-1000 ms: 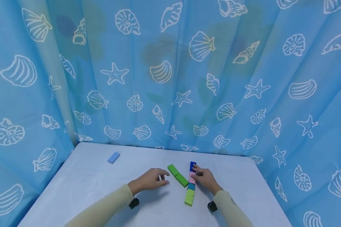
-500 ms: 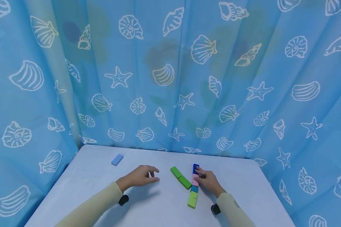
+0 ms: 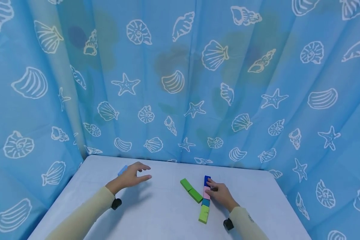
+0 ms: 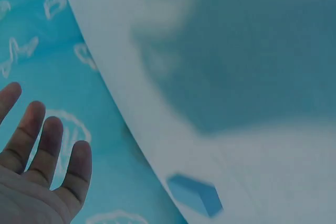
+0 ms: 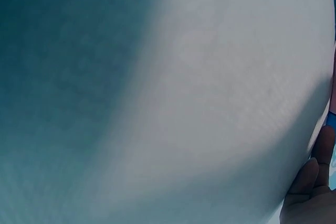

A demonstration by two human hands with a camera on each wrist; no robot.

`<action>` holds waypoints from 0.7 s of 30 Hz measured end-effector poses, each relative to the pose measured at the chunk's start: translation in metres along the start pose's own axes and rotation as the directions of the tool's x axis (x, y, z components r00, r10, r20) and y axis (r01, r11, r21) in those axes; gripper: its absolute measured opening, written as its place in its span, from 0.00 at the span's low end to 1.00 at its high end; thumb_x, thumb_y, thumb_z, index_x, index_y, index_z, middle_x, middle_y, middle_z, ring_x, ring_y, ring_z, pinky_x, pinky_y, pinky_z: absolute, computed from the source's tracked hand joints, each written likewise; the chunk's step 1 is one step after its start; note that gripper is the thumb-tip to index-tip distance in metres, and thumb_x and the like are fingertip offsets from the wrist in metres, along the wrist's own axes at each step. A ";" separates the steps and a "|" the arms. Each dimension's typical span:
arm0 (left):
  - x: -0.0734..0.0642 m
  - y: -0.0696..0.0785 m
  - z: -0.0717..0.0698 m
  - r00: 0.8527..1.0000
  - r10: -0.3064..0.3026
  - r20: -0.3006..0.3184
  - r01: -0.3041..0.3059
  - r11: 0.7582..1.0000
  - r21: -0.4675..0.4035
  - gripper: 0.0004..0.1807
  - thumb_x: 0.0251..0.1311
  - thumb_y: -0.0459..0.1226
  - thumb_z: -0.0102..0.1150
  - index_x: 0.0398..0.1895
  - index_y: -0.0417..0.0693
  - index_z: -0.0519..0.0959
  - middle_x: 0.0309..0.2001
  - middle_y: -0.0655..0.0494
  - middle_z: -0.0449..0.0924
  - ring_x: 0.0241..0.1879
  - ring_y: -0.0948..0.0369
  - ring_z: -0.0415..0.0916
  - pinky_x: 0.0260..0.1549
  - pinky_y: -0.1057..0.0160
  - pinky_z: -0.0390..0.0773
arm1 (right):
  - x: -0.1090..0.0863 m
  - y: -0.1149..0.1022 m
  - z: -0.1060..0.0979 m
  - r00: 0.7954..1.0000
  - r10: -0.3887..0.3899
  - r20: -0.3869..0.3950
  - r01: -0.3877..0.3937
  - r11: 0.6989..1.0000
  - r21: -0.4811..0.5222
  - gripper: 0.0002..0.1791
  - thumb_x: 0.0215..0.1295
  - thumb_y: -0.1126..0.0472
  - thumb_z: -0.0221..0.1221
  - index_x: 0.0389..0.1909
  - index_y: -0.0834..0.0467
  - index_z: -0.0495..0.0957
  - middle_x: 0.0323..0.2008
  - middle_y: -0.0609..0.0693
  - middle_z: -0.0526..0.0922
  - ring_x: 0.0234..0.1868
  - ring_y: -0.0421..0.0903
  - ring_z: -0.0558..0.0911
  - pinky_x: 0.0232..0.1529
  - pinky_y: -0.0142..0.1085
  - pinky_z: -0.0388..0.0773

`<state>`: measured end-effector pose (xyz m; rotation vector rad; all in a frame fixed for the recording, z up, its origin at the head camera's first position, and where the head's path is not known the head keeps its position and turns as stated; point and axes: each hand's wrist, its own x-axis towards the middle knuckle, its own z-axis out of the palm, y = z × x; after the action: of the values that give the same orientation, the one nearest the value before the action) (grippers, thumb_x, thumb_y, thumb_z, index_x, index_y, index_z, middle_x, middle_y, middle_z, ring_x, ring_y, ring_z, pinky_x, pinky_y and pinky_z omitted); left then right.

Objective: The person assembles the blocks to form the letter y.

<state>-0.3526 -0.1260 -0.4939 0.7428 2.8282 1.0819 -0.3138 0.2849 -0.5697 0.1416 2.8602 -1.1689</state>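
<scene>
My left hand point(image 3: 129, 176) hangs over the table's left side, fingers spread and holding nothing. Partly hidden behind it is a light blue block point(image 3: 122, 170), which the left wrist view shows whole as a blue block point(image 4: 195, 195) on the white surface. At the right, fingers of my right hand point(image 3: 222, 195) touch a column of blocks: a fingertip on the dark blue block point(image 3: 207, 180), the thumb at the pink block point(image 3: 206, 192). Below these lie a teal block point(image 3: 205, 202) and a lime block point(image 3: 203, 214). The right wrist view barely catches the blocks.
Two green blocks point(image 3: 195, 195) slant end to end, their lower end against the column near the teal block. A white-covered table point(image 3: 162, 213) lies under everything. Blue shell-print curtains point(image 3: 168, 83) enclose its back and sides.
My left hand has moved left and away from the green blocks, toward the light blue block, and its fingers have spread. The right hand stays at the column.
</scene>
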 end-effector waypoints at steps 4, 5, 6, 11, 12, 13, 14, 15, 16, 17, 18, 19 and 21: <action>0.003 -0.014 -0.015 0.999 -0.022 -0.042 0.023 0.999 0.032 0.26 0.61 0.52 0.64 0.56 0.48 0.81 0.54 0.47 0.79 0.54 0.46 0.76 0.52 0.43 0.78 | 0.000 -0.001 -0.003 1.000 0.002 -0.001 -0.002 1.000 0.003 0.27 0.64 0.53 0.65 0.64 0.52 0.75 0.71 0.47 0.69 0.68 0.59 0.70 0.61 0.52 0.73; 0.003 -0.017 -0.019 0.999 -0.025 -0.047 0.027 0.999 0.033 0.26 0.61 0.52 0.64 0.57 0.46 0.80 0.55 0.46 0.79 0.55 0.45 0.75 0.53 0.43 0.77 | 0.000 -0.001 -0.004 1.000 0.001 -0.001 -0.001 1.000 0.002 0.27 0.64 0.53 0.65 0.64 0.52 0.75 0.71 0.47 0.69 0.68 0.59 0.70 0.61 0.52 0.73; 0.003 -0.020 -0.022 0.998 -0.026 -0.055 0.029 0.999 0.042 0.26 0.62 0.52 0.64 0.57 0.46 0.80 0.56 0.45 0.79 0.55 0.44 0.75 0.53 0.42 0.77 | 0.000 -0.001 -0.004 1.000 -0.001 0.000 0.001 1.000 0.004 0.27 0.64 0.54 0.65 0.64 0.52 0.75 0.71 0.48 0.69 0.68 0.59 0.71 0.61 0.52 0.73; 0.002 -0.035 -0.038 0.995 -0.057 -0.084 0.063 0.995 0.072 0.30 0.63 0.53 0.62 0.61 0.42 0.77 0.62 0.39 0.75 0.61 0.40 0.72 0.57 0.39 0.73 | 0.000 -0.002 -0.003 1.000 -0.007 0.000 0.007 1.000 0.024 0.27 0.64 0.54 0.65 0.64 0.52 0.75 0.71 0.48 0.69 0.70 0.60 0.69 0.62 0.51 0.73; 0.001 -0.038 -0.039 0.994 -0.066 -0.087 0.073 0.994 0.082 0.31 0.64 0.54 0.61 0.62 0.42 0.76 0.63 0.39 0.74 0.62 0.39 0.70 0.58 0.38 0.72 | 0.000 -0.002 -0.002 1.000 -0.006 -0.002 0.006 1.000 0.029 0.27 0.64 0.54 0.65 0.64 0.52 0.75 0.71 0.47 0.69 0.70 0.60 0.68 0.63 0.51 0.73; 0.001 -0.041 -0.040 0.993 -0.080 -0.088 0.087 0.992 0.087 0.32 0.64 0.54 0.61 0.63 0.42 0.76 0.64 0.38 0.72 0.64 0.38 0.68 0.59 0.37 0.70 | 0.000 -0.001 -0.002 1.000 -0.005 -0.004 0.005 1.000 0.031 0.27 0.64 0.54 0.65 0.64 0.52 0.75 0.71 0.47 0.69 0.71 0.60 0.67 0.63 0.52 0.72; 0.000 -0.044 -0.040 0.991 -0.097 -0.088 0.104 0.991 0.085 0.32 0.64 0.54 0.61 0.64 0.42 0.75 0.65 0.37 0.71 0.65 0.38 0.66 0.61 0.36 0.68 | 0.000 -0.001 -0.002 1.000 -0.007 -0.005 0.007 1.000 0.029 0.27 0.64 0.54 0.65 0.64 0.52 0.76 0.71 0.48 0.69 0.71 0.61 0.67 0.63 0.53 0.72; -0.001 -0.047 -0.040 0.990 -0.115 -0.086 0.122 0.989 0.085 0.33 0.63 0.55 0.61 0.64 0.43 0.74 0.66 0.36 0.69 0.67 0.37 0.64 0.62 0.35 0.66 | 0.000 0.000 -0.002 1.000 -0.002 -0.005 0.002 1.000 0.029 0.27 0.64 0.54 0.65 0.64 0.51 0.76 0.71 0.47 0.69 0.71 0.61 0.67 0.64 0.53 0.71; -0.002 -0.049 -0.040 0.988 -0.135 -0.079 0.142 0.986 0.084 0.34 0.63 0.55 0.60 0.65 0.43 0.73 0.67 0.36 0.68 0.68 0.37 0.62 0.62 0.34 0.65 | -0.001 0.000 -0.002 1.000 -0.002 -0.003 0.002 1.000 0.029 0.27 0.64 0.54 0.65 0.64 0.51 0.76 0.71 0.47 0.69 0.72 0.61 0.66 0.64 0.54 0.70; -0.003 -0.052 -0.040 0.985 -0.160 -0.068 0.165 0.984 0.073 0.36 0.63 0.56 0.60 0.67 0.43 0.72 0.69 0.35 0.66 0.69 0.36 0.60 0.63 0.34 0.63 | -0.001 0.001 -0.002 1.000 0.001 0.000 -0.001 1.000 0.028 0.27 0.64 0.54 0.65 0.64 0.51 0.76 0.71 0.47 0.69 0.72 0.61 0.65 0.65 0.54 0.70; -0.004 -0.055 -0.040 0.980 -0.192 -0.055 0.195 0.979 0.058 0.38 0.63 0.58 0.60 0.69 0.43 0.70 0.70 0.35 0.64 0.70 0.36 0.58 0.64 0.33 0.62 | -0.001 0.001 -0.002 1.000 -0.003 0.003 0.003 1.000 0.023 0.27 0.64 0.54 0.65 0.64 0.51 0.76 0.71 0.48 0.69 0.72 0.62 0.66 0.65 0.54 0.70; -0.005 -0.057 -0.040 0.973 -0.226 -0.046 0.228 0.973 0.034 0.41 0.62 0.59 0.59 0.70 0.43 0.67 0.72 0.35 0.61 0.71 0.35 0.56 0.65 0.33 0.60 | -0.001 0.001 -0.002 1.000 -0.008 0.007 0.008 1.000 0.019 0.27 0.64 0.54 0.65 0.64 0.51 0.76 0.71 0.48 0.69 0.72 0.62 0.65 0.65 0.55 0.69; -0.007 -0.060 -0.040 0.954 -0.298 -0.031 0.298 0.954 -0.022 0.46 0.60 0.63 0.58 0.74 0.44 0.62 0.74 0.35 0.57 0.73 0.35 0.52 0.65 0.33 0.59 | 0.000 0.000 -0.003 1.000 -0.013 0.013 0.013 1.000 0.017 0.26 0.64 0.54 0.65 0.64 0.51 0.76 0.71 0.48 0.69 0.71 0.61 0.67 0.64 0.54 0.70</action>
<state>-0.3796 -0.1930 -0.5027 0.2824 2.8303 1.0740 -0.3138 0.2868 -0.5676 0.1155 2.8449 -1.1919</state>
